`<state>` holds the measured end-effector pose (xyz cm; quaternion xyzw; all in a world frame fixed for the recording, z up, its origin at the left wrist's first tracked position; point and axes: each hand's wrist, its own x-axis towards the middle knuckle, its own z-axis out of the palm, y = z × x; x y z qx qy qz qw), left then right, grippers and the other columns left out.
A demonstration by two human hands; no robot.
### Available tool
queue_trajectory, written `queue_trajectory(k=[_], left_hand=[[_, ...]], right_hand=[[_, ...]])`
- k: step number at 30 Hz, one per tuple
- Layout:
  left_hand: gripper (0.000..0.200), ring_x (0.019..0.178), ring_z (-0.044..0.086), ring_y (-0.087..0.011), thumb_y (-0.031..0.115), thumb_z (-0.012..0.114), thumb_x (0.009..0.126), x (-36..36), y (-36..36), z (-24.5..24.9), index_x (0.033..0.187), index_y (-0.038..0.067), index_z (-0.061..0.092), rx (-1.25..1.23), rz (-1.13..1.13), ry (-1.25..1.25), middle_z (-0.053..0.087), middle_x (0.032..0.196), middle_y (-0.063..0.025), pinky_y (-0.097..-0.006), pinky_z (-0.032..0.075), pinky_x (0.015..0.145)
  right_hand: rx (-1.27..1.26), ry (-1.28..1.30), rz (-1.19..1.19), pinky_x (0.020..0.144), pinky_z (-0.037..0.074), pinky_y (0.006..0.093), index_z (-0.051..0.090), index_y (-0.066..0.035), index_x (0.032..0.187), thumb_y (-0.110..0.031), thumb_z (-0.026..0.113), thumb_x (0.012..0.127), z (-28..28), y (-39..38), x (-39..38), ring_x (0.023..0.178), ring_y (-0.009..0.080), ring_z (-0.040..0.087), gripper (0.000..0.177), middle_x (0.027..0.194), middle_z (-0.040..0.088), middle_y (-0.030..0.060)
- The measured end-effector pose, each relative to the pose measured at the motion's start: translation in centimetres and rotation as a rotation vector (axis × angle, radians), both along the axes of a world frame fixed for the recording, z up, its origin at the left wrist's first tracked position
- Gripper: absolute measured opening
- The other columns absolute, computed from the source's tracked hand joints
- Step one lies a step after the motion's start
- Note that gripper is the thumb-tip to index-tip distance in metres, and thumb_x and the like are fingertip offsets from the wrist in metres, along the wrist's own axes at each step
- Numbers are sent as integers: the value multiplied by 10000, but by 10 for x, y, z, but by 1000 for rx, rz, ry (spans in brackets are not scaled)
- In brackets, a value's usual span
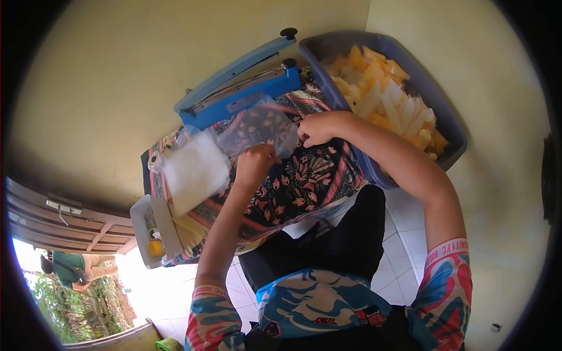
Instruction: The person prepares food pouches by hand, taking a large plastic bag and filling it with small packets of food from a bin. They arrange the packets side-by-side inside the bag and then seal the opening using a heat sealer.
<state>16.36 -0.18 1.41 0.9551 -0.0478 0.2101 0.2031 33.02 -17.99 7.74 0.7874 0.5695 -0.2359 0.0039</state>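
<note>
Both grips [256, 164] [321, 127] pinch a clear bag [254, 127] beside a tub [323, 76] of yellowish packets [393, 104].

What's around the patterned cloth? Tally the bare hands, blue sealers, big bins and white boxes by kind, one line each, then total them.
Bare hands: 2, left hand and right hand
Blue sealer: 1
Big bin: 1
White box: 1
Total: 5
</note>
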Motion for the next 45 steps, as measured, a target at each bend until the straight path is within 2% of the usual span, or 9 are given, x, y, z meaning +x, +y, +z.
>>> queue_trajectory(k=[7, 14, 19, 22, 29, 33, 39, 42, 45], left_hand=[[272, 672, 658, -292, 169, 832, 654, 11, 13, -28, 770, 54, 614, -203, -41, -1, 649, 747, -95, -387, 512, 606], [342, 648, 650, -276, 222, 881, 643, 7, 21, -21, 803, 33, 645, -391, -65, 29, 656, 729, -105, -367, 493, 601], [137, 664, 665, -297, 156, 764, 801, 9, 20, -29, 863, 50, 702, -425, -101, -98, 688, 787, -118, -373, 521, 625], [71, 681, 675, -306, 116, 701, 848, 9, 18, -29, 896, 65, 710, -362, -60, -196, 693, 813, -116, -387, 538, 631], [119, 661, 661, -262, 49, 708, 830, -1, 9, -9, 943, 87, 721, -175, -31, -365, 665, 777, -89, -355, 519, 588], [135, 670, 659, -237, 19, 731, 802, -4, 10, -9, 922, 80, 722, -153, -21, -488, 672, 779, -60, -340, 518, 598], [115, 700, 667, -247, 17, 731, 792, -5, 4, -7, 885, 82, 718, -93, -41, -475, 696, 820, -60, -346, 529, 619], [160, 710, 672, -242, -6, 719, 752, -6, -3, -3, 884, 85, 715, -24, -103, -474, 699, 823, -54, -343, 535, 625], [208, 699, 673, -231, -25, 699, 708, -6, -10, 0, 881, 90, 710, 22, -128, -507, 699, 828, -43, -341, 537, 629]], right_hand=[[-170, 69, -115, 746, 514, 444, 727, -17, 898, -301, 673, 868, 4, 0, -1, 837, 346, 682, 291, 860, 712, 188], [246, 11, -59, 781, 519, 420, 694, -31, 991, -241, 653, 892, 60, -9, -25, 856, 348, 669, 236, 874, 696, 152], [495, -23, 42, 804, 521, 421, 681, -51, 1007, -237, 654, 908, 87, -24, -80, 897, 331, 667, 212, 961, 693, 133], [528, 100, 104, 857, 532, 394, 675, -52, 1077, -186, 675, 894, 75, -42, -116, 993, 308, 661, 226, 1041, 692, 116], [870, 262, -161, 871, 531, 365, 661, 6, 1081, -17, 578, 924, -12, -23, -133, 1037, 301, 657, 179, 1172, 657, 139], [1041, 80, -223, 853, 529, 401, 648, 15, 1011, 12, 573, 883, -46, 2, -129, 1015, 336, 649, 148, 1140, 655, 154], [659, -44, -405, 834, 516, 433, 632, -7, 919, -26, 585, 833, -70, 10, -114, 973, 362, 636, 99, 1093, 658, 173], [889, -238, -344, 760, 508, 464, 633, -26, 953, -61, 608, 802, -90, 17, -112, 834, 378, 638, 157, 933, 656, 164], [535, -100, -330, 975, 450, 437, 620, -11, 1115, -94, 590, 850, -101, 35, -98, 1126, 373, 582, 279, 1149, 639, 227]])
